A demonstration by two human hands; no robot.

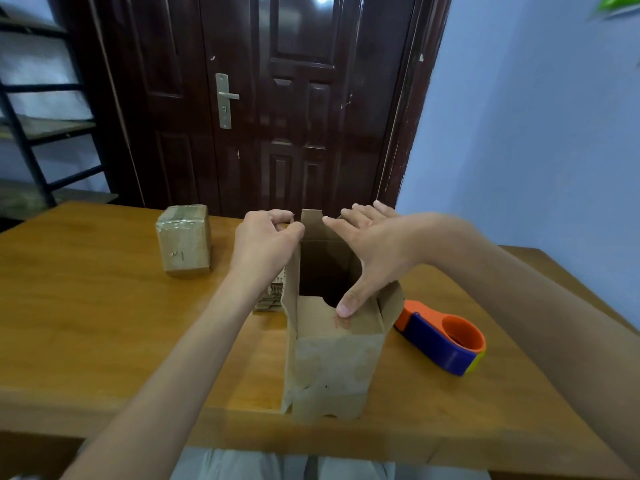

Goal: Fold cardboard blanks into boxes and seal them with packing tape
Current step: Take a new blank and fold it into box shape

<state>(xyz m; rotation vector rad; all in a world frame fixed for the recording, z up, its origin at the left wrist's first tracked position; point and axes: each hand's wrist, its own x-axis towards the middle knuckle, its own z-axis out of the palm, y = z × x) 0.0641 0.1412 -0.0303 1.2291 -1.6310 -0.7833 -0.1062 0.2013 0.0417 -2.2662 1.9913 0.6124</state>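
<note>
- Now my left hand [266,242] pinches the open box [332,351]'s left flap.
- Right hand [369,252] spread — thumb on near flap.
- Tape dispenser [443,341] just right.

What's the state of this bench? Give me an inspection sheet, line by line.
Surface: wooden table, bare wood between the items.
Job's things: open box upright near the front edge, top flaps up; taped box at the far left; tape dispenser right of the open box, apart from it; flat cardboard behind the open box on the left.
Clutter: nothing seen.
Grippers: left hand pinches the box's top left flap; right hand is spread over the opening, thumb on the near flap.
Cables: nothing seen.
Surroundings: dark door behind the table, shelf rack at the left, blue wall at the right.
</note>
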